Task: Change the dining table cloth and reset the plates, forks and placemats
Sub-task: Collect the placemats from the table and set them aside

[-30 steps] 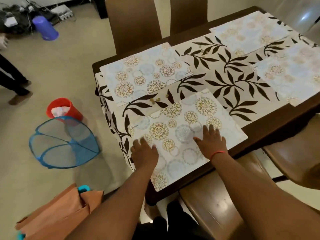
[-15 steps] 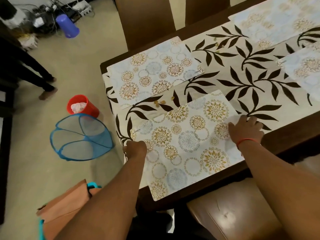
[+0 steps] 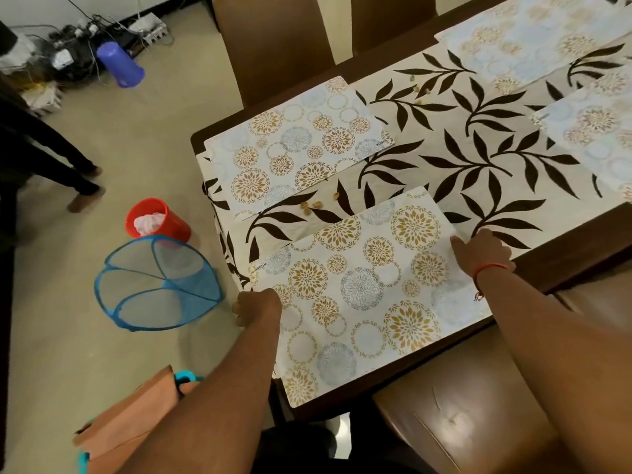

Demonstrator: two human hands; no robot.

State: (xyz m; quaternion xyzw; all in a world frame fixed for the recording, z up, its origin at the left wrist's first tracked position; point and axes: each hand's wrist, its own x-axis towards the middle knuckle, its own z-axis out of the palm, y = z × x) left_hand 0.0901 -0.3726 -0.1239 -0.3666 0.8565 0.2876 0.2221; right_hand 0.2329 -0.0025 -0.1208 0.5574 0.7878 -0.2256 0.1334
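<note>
The near placemat (image 3: 362, 292), pale with gold and blue flower circles, lies at the front edge of the dark wooden table (image 3: 581, 244). It sits on a cream tablecloth (image 3: 444, 159) printed with dark leaves. My left hand (image 3: 256, 307) grips the mat's left edge with curled fingers. My right hand (image 3: 485, 248), with a red thread at the wrist, holds the mat's far right corner. A second placemat (image 3: 297, 145) lies behind it, and two more lie at the far right (image 3: 523, 39) (image 3: 595, 131). No plates or forks are in view.
Small crumbs (image 3: 311, 206) lie on the cloth between the two near mats. On the floor at the left are a blue mesh hamper (image 3: 157, 282), a red bucket (image 3: 157, 218) and an orange cloth (image 3: 136, 425). Brown chairs (image 3: 461, 422) (image 3: 273, 39) flank the table. A person's legs (image 3: 51, 159) are at far left.
Both hands slid apart from the middle of the near mat to its left and right edges, and their fingers curled onto it. The view has moved closer to the table.
</note>
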